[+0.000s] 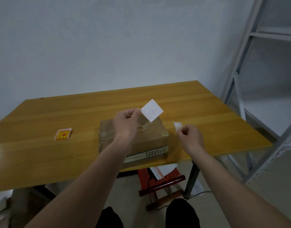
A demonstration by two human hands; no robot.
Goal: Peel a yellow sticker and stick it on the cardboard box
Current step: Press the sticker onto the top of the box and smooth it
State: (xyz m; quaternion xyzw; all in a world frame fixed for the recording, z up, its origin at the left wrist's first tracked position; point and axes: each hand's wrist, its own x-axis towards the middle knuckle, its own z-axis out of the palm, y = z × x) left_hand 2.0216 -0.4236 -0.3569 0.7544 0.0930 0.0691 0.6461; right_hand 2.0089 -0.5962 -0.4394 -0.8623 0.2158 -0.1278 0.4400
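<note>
A taped cardboard box (155, 134) lies in the middle of the wooden table (75, 153), with a black-and-white striped label on its near side. My left hand (126, 124) hovers over the box and pinches a square sticker (152, 110) by one corner, its white side facing me. My right hand (190, 137), to the right of the box, pinches a small white strip of backing paper (177, 125). A small stack of yellow-and-red stickers (63, 134) rests on the table left of the box.
A grey metal shelf frame (260, 89) stands at the right, close to the table's corner. Under the table is a red folding stool (161, 180) with papers on it. A white wall is behind the table.
</note>
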